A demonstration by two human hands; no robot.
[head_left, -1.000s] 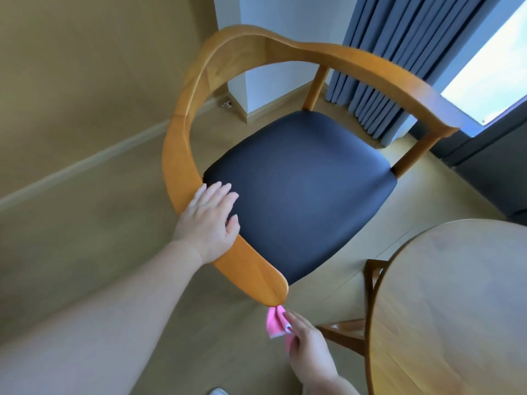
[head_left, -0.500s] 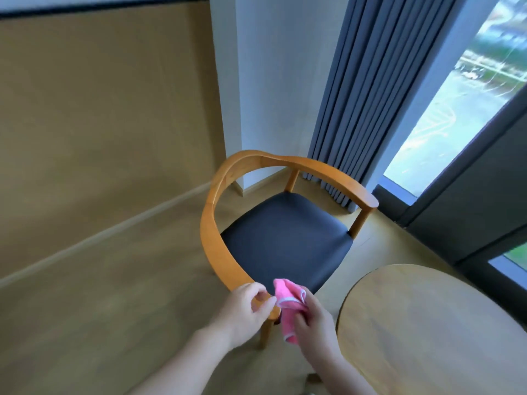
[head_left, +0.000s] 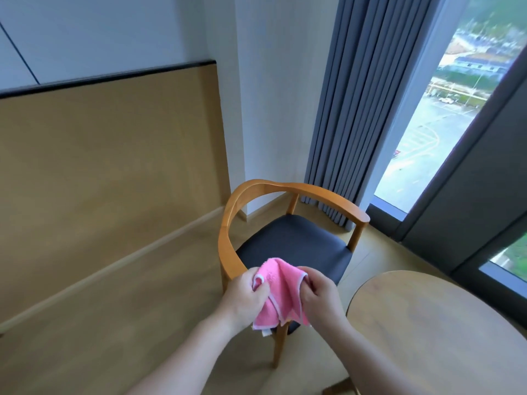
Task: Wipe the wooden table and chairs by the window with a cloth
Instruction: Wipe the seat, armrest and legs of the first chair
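Observation:
A pink cloth [head_left: 281,292] hangs between both hands in front of me, above the near end of the chair's armrest. My left hand [head_left: 245,297] pinches its left edge and my right hand [head_left: 319,297] grips its right edge. Behind the cloth stands a wooden chair [head_left: 228,223] with a curved backrest and a dark seat [head_left: 296,246]. The round wooden table [head_left: 439,332] fills the lower right, close to my right forearm. The chair's near armrest tip is hidden by my hands and the cloth.
Grey curtains [head_left: 356,104] hang behind the chair beside a tall window [head_left: 445,109]. A tan wall panel [head_left: 108,166] runs along the left. Wooden floor [head_left: 99,323] lies open to the left of the chair.
The view has pulled back and up from the chair. My left hand left the armrest and took hold of the cloth, which now hangs spread between both hands.

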